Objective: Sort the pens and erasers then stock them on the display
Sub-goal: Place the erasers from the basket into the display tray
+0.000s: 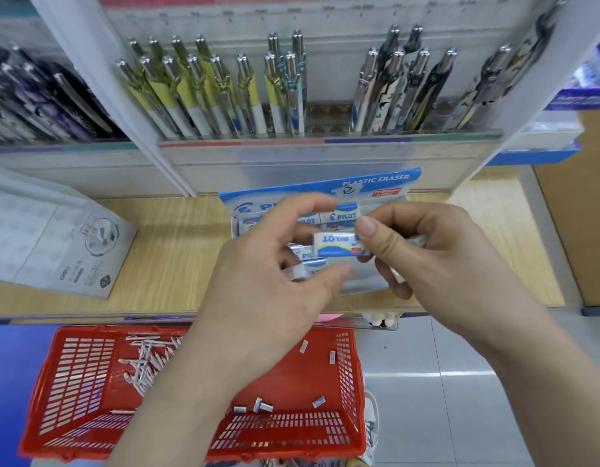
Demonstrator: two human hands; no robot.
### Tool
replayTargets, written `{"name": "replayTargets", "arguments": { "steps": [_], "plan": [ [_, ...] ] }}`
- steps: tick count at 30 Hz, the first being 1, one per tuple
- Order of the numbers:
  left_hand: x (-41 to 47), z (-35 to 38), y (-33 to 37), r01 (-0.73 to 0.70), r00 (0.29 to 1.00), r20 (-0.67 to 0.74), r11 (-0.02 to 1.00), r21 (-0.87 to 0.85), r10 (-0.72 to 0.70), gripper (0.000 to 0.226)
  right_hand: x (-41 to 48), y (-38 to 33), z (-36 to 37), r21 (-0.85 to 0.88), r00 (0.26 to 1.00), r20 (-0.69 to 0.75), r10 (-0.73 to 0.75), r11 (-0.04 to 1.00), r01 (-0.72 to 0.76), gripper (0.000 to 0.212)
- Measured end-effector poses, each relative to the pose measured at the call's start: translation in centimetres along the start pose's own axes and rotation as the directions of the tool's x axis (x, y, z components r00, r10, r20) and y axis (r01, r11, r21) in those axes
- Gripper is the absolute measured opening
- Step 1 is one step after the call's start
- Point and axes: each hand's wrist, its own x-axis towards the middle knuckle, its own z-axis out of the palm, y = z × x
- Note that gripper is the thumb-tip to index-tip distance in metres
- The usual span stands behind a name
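Right hand point(436, 261) pinches one eraser point(337, 245); left hand point(268, 281) holds erasers point(300, 253).

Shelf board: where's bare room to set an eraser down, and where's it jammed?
Free on the shelf: between the grey packet and the eraser box; from the box's right side to the shelf's end. Empty holes in the pen rack between the teal pen and the black-patterned pens. Crowded: the box, under the left hand and right hand.

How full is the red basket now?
Nearly empty: the red basket holds a few loose erasers and a small heap of pens.
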Motion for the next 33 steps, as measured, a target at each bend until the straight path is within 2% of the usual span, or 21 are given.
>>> {"name": "replayTargets", "arguments": {
  "steps": [3,5,10,13,16,19,20,22,24,27,30,33],
  "plan": [
    [0.0,-0.3,-0.3,-0.002,0.998,-0.061,0.999,-0.054,-0.001,0.03,-0.3,0.0,-0.2,0.026,0.999,-0.02,0.044,0.999,-0.044,0.022],
    [-0.1,-0.2,-0.2,0.005,0.997,-0.079,0.998,-0.058,-0.009,0.024,-0.5,-0.3,-0.3,0.092,0.998,0.002,0.065,0.994,-0.065,0.017],
    [-0.2,0.9,0.4,0.01,0.986,-0.164,0.999,-0.03,-0.015,0.015,-0.6,0.0,-0.6,0.273,0.993,-0.023,0.113,0.957,-0.102,0.025],
    [-0.4,1.9,0.6,-0.01,0.976,-0.217,0.997,0.081,0.028,0.028,-0.8,0.1,0.2,0.366,0.988,-0.005,0.155,0.92,-0.142,0.028],
    [-0.4,1.7,0.6,-0.008,0.985,-0.172,0.994,0.11,0.027,0.039,-0.7,0.1,0.2,0.429,0.979,-0.005,0.203,0.885,-0.181,0.028],
    [-0.2,0.4,0.4,-0.038,0.999,0.002,0.998,-0.049,0.038,0.041,-0.6,-0.1,-1.0,0.264,0.988,0.022,0.155,0.952,-0.155,0.026],
    [-0.1,-0.1,0.4,-0.073,0.995,0.061,0.996,-0.06,0.077,0.045,-0.5,-0.3,-1.4,0.222,0.989,0.062,0.136,0.964,-0.146,0.024],
    [0.1,-0.6,0.5,-0.177,0.975,0.145,0.983,0.041,0.17,0.048,-0.4,-0.5,-1.9,0.175,0.983,0.136,0.122,0.974,-0.145,0.021],
    [0.4,-0.6,0.6,-0.199,0.974,0.131,0.973,0.118,0.184,0.038,-0.2,-0.6,-2.2,0.132,0.979,0.159,0.127,0.98,-0.148,0.024],
    [0.6,-0.1,0.5,-0.129,0.992,0.029,0.981,0.143,0.126,0.027,-0.1,-0.5,-2.5,0.075,0.985,0.129,0.113,0.99,-0.123,0.026],
    [0.9,0.6,-0.7,-0.108,0.993,-0.033,0.977,0.182,0.116,0.02,0.1,0.0,-2.6,-0.219,0.996,0.068,0.052,0.975,-0.036,0.021],
    [1.2,1.2,-1.8,-0.127,0.986,-0.058,0.928,0.351,0.157,0.023,0.5,0.3,-2.1,-0.541,0.999,0.039,-0.005,0.841,0.025,0.022]
  ]
}}
